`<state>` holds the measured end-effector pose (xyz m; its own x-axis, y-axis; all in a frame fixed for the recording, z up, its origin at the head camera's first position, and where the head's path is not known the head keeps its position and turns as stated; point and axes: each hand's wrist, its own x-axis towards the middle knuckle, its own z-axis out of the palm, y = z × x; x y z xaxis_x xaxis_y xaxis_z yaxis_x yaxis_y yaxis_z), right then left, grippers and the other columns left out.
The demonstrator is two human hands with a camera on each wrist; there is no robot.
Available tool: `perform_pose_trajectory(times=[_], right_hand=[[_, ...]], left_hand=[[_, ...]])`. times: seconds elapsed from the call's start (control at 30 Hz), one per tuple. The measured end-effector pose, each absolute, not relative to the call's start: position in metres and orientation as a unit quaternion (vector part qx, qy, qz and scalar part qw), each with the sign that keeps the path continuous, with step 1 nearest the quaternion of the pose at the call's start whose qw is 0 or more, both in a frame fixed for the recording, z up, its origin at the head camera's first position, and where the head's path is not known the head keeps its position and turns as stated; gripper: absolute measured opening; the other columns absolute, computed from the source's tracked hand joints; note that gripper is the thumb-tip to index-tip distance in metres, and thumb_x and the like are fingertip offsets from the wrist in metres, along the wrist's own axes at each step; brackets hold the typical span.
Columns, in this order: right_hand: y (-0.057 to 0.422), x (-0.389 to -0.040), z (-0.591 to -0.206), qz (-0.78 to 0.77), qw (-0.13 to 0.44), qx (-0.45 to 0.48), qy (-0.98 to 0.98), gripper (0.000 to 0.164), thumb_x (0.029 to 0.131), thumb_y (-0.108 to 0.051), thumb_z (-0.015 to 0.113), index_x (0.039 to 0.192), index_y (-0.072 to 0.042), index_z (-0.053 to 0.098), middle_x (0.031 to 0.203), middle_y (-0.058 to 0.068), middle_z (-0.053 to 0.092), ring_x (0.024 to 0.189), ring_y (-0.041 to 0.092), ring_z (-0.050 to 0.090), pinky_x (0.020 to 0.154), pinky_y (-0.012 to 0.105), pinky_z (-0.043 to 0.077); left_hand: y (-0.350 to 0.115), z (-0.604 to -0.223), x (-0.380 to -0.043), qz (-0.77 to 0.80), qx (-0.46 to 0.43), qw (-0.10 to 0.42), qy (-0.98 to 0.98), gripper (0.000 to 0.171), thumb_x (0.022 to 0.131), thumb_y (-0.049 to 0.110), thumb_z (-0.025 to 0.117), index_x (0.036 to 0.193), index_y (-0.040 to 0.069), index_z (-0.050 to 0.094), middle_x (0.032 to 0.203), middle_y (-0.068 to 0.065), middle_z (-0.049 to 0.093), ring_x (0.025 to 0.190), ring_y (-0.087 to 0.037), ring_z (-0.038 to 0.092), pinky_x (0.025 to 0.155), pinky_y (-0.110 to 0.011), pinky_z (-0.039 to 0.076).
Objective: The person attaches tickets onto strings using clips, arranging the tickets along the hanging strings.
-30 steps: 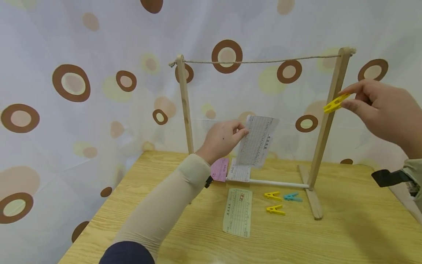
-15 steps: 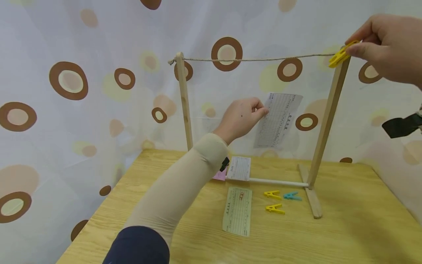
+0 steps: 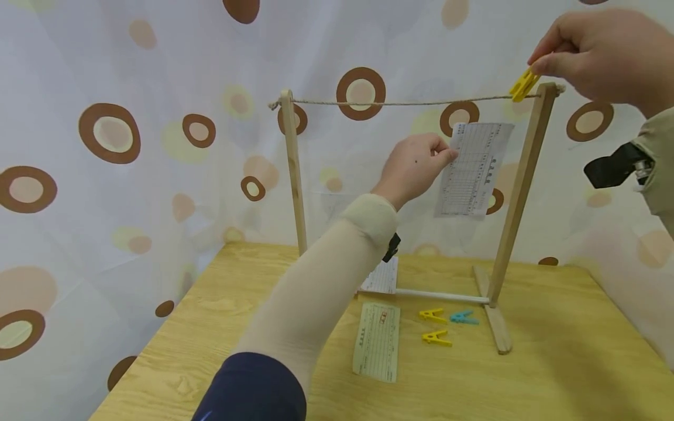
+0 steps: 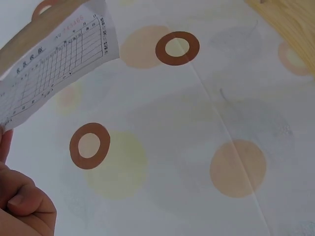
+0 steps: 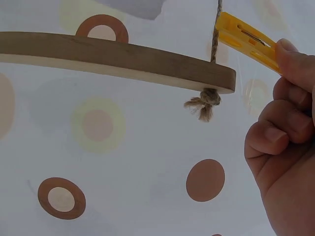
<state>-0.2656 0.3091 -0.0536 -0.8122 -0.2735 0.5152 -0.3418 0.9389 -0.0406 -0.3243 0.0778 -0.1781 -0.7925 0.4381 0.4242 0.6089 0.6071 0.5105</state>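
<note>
My left hand (image 3: 416, 166) pinches a printed paper slip (image 3: 474, 169) by its left edge, holding it upright just below the rope (image 3: 400, 104). In the left wrist view the slip (image 4: 59, 61) shows a ruled form with a red number, and part of the hand (image 4: 24, 201) is visible. Up at the rope's right end, my right hand (image 3: 605, 61) pinches a yellow clothespin (image 3: 523, 85) between thumb and fingers. The right wrist view has the clothespin's (image 5: 246, 42) tip at the rope (image 5: 215, 42), beside the post's top; whether it grips the rope I cannot tell.
Two wooden posts (image 3: 521, 204) hold the rope, with a white rod (image 3: 442, 296) low between them. On the table (image 3: 568, 374) lie a greenish slip (image 3: 377, 345), a white slip (image 3: 383, 276) partly behind my left arm, two yellow clothespins (image 3: 436, 338) and a blue one (image 3: 464, 317).
My left hand has carried the slip up and to the right, towards the rope. My right hand has raised the yellow clothespin to the rope's right end, then shifted slightly left.
</note>
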Motion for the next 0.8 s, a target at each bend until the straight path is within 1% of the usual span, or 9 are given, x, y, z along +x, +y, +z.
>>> perform_pose_trajectory(times=[0.1, 0.17, 0.27, 0.37, 0.57, 0.67, 0.8], right_hand=[[0.307, -0.268, -0.057, 0.061, 0.251, 0.157, -0.953, 0.028, 0.107, -0.015, 0.05, 0.119, 0.009, 0.059, 0.1, 0.026, 0.059, 0.08, 0.034, 0.048, 0.049, 0.028, 0.039], [0.305, -0.269, -0.059, 0.055, 0.245, 0.157, -0.955, 0.028, 0.107, -0.017, 0.051, 0.117, 0.007, 0.061, 0.1, 0.025, 0.06, 0.08, 0.035, 0.049, 0.051, 0.032, 0.039], [0.303, -0.271, -0.059, 0.042, 0.237, 0.157, -0.958, 0.027, 0.107, -0.019, 0.051, 0.116, 0.004, 0.064, 0.1, 0.024, 0.062, 0.08, 0.036, 0.049, 0.055, 0.039, 0.04], [0.3, -0.272, -0.059, 0.039, 0.223, 0.154, -0.962, 0.028, 0.107, -0.019, 0.051, 0.116, 0.004, 0.064, 0.104, 0.027, 0.062, 0.083, 0.037, 0.049, 0.058, 0.041, 0.041], [0.297, -0.274, -0.059, 0.039, 0.203, 0.149, -0.967, 0.028, 0.107, -0.019, 0.051, 0.118, 0.004, 0.064, 0.109, 0.029, 0.059, 0.088, 0.041, 0.047, 0.058, 0.041, 0.043], [0.297, -0.274, -0.059, 0.034, 0.195, 0.149, -0.969, 0.03, 0.107, -0.021, 0.05, 0.12, 0.004, 0.063, 0.11, 0.029, 0.058, 0.089, 0.041, 0.047, 0.057, 0.041, 0.042], [0.298, -0.275, -0.058, 0.021, 0.189, 0.146, -0.971, 0.031, 0.107, -0.019, 0.048, 0.121, 0.004, 0.063, 0.111, 0.031, 0.058, 0.09, 0.043, 0.048, 0.055, 0.04, 0.043]], left_hand=[[0.085, -0.176, -0.324, -0.33, -0.283, 0.128, -0.891, 0.02, 0.105, 0.037, 0.057, 0.1, 0.023, 0.069, 0.098, 0.015, 0.066, 0.075, -0.008, 0.051, 0.064, -0.022, 0.04], [0.088, -0.174, -0.324, -0.331, -0.281, 0.13, -0.891, 0.019, 0.105, 0.038, 0.057, 0.101, 0.024, 0.07, 0.103, 0.016, 0.066, 0.074, -0.008, 0.051, 0.064, -0.022, 0.039], [0.092, -0.172, -0.323, -0.34, -0.28, 0.125, -0.889, 0.02, 0.105, 0.039, 0.056, 0.1, 0.024, 0.069, 0.104, 0.016, 0.066, 0.07, -0.009, 0.048, 0.061, -0.023, 0.038], [0.094, -0.17, -0.322, -0.349, -0.279, 0.121, -0.886, 0.021, 0.105, 0.039, 0.056, 0.098, 0.024, 0.068, 0.103, 0.016, 0.065, 0.067, -0.01, 0.047, 0.06, -0.023, 0.037], [0.095, -0.169, -0.321, -0.359, -0.278, 0.121, -0.882, 0.02, 0.105, 0.039, 0.056, 0.098, 0.023, 0.067, 0.099, 0.016, 0.063, 0.069, -0.01, 0.047, 0.062, -0.023, 0.038], [0.096, -0.168, -0.321, -0.358, -0.282, 0.123, -0.881, 0.02, 0.105, 0.038, 0.056, 0.099, 0.022, 0.067, 0.106, 0.016, 0.065, 0.071, -0.01, 0.048, 0.063, -0.022, 0.038], [0.099, -0.167, -0.321, -0.356, -0.285, 0.12, -0.882, 0.019, 0.104, 0.038, 0.057, 0.101, 0.024, 0.069, 0.115, 0.017, 0.065, 0.079, -0.007, 0.052, 0.067, -0.021, 0.04]])
